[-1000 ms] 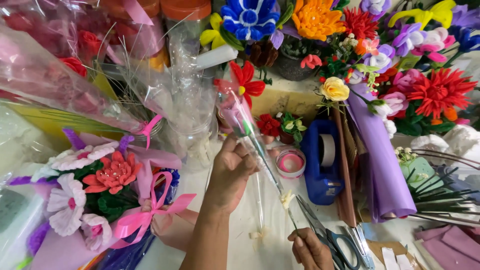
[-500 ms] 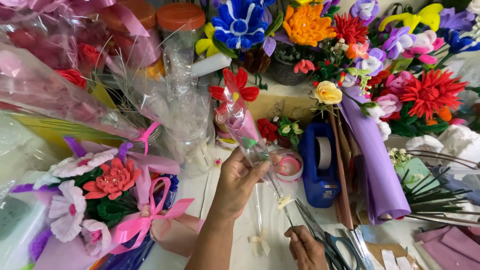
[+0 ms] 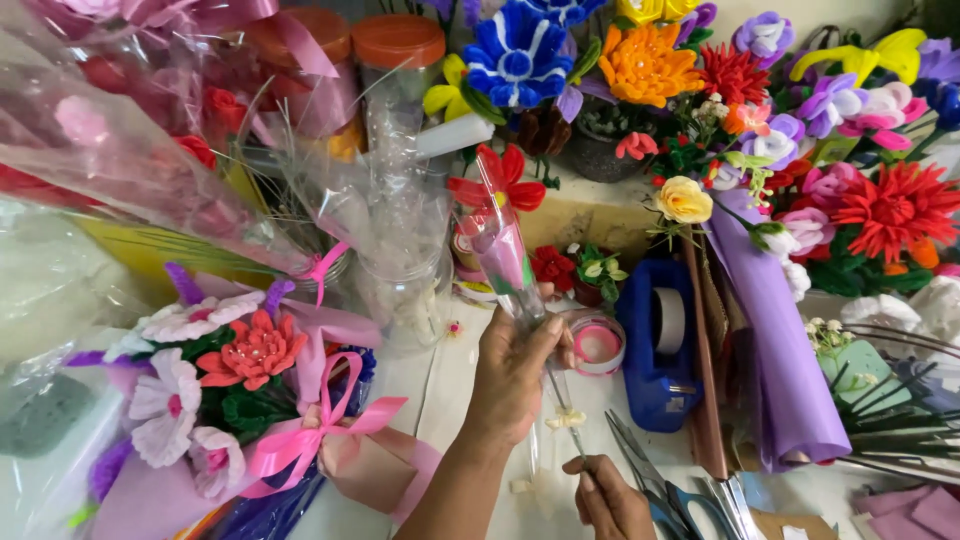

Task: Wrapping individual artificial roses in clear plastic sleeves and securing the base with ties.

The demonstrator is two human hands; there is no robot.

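The left hand (image 3: 510, 375) was closed around a single red flower in a clear sleeve (image 3: 503, 245), its grip clamped on the wrapped stem just below the pink inner paper, with the bloom standing upright above the middle of the desk (image 3: 450, 385). The right hand (image 3: 605, 497) sat near the front edge of the desk, its fingers pinched together on the lower end of the stem, just under a small pale bow (image 3: 566, 420) tied there.

Judging from this, the wrap was being finished at its tail. It would go best with the left hand holding firm but not crushing the sleeve, so that the film stayed smooth, while the right hand worked only the thin end. Keeping the stem upright would help the bow sit straight.

Scissors (image 3: 655, 490) lay just beside the right hand, towards the front right of the desk, blades pointing inward; they were close enough to catch the film. A blue tape dispenser (image 3: 655, 350) stood to the right of the stem, and a roll of pink ribbon (image 3: 597, 343) lay between it and the left hand. A finished bouquet with a pink bow (image 3: 250, 395) rested at the left edge, well apart from the work.
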